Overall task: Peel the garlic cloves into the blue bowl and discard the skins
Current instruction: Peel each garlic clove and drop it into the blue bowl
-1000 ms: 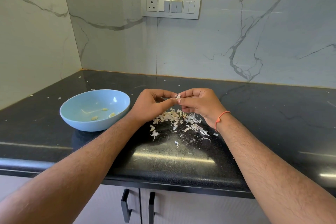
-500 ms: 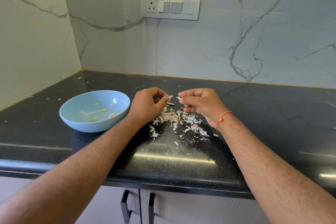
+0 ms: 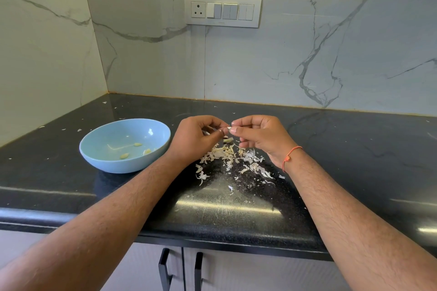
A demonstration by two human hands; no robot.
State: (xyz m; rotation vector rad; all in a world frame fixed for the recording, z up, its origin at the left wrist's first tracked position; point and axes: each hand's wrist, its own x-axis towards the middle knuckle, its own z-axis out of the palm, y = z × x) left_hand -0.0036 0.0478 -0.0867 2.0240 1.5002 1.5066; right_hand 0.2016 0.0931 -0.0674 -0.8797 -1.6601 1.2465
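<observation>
Where fingers (image 3: 233, 129) meet, papery clove (image 3: 229, 128).

1. We count one round pale-blue bowl (image 3: 125, 146) on the black speckled stone surface (image 3: 354, 160).
2. In that bowl we count three pale yellow peeled garlic cloves (image 3: 124, 155), plus one thin pale strand.
3. We count two bare hands: the left hand (image 3: 196, 139) and the right hand (image 3: 257, 136), pinching one small white garlic clove (image 3: 229, 128) between them.
4. We see one heap of white papery garlic skins (image 3: 233, 158), its flakes too many to count.
5. We count one orange thread bracelet (image 3: 289, 156), one white wall switch panel (image 3: 223, 10) and two black cabinet handles (image 3: 164, 271).
</observation>
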